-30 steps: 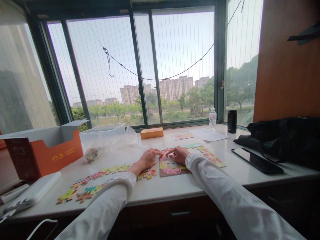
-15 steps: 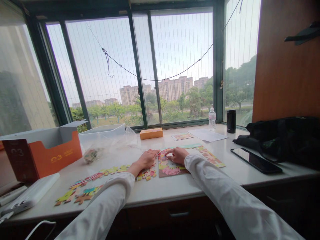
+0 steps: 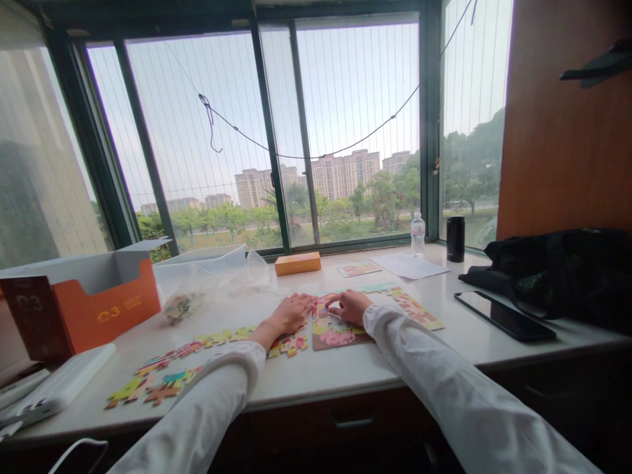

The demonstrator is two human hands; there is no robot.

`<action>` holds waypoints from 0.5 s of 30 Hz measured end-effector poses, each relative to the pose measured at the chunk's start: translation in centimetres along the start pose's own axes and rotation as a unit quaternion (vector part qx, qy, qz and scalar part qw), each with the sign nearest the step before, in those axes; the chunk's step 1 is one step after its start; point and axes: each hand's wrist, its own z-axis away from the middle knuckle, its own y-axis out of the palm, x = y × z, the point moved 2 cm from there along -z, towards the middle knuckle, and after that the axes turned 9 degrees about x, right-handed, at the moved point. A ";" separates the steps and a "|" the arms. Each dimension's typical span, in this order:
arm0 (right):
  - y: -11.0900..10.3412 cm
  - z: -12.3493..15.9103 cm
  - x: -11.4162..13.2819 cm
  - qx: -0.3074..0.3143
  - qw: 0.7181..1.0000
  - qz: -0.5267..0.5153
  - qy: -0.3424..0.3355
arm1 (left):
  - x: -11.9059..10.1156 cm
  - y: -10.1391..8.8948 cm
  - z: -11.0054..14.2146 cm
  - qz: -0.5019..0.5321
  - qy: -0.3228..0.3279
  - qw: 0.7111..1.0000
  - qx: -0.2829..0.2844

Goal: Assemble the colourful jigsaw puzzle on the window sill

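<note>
Left hand (image 3: pixel 290 312) has flattened out, fingertips at the puzzle (image 3: pixel 338 338).

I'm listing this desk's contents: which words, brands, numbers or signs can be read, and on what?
"03": gold, on the front of the orange cardboard box.
"03": fainter, on that box's dark side.
Too small or blurred to read: the gold lettering beside the front number, the label of the water bottle, and any lettering on the jigsaw puzzle.

Puzzle (image 3: pixel 338 338) on table (image 3: pixel 316 380), phone (image 3: pixel 503 316) at right
</note>
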 end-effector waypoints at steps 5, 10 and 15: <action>0.1 0.0 0.0 -0.001 1.000 0.003 -0.003 | -0.4 -0.5 0.2 -0.015 0.021 1.000 -0.005; 0.2 0.0 -0.1 -0.007 1.000 0.001 -0.003 | -0.4 -0.6 -0.1 -0.024 0.033 0.999 -0.008; 0.2 -0.1 0.0 -0.009 1.000 -0.014 -0.001 | -0.6 -0.9 -0.3 -0.032 0.044 0.999 0.000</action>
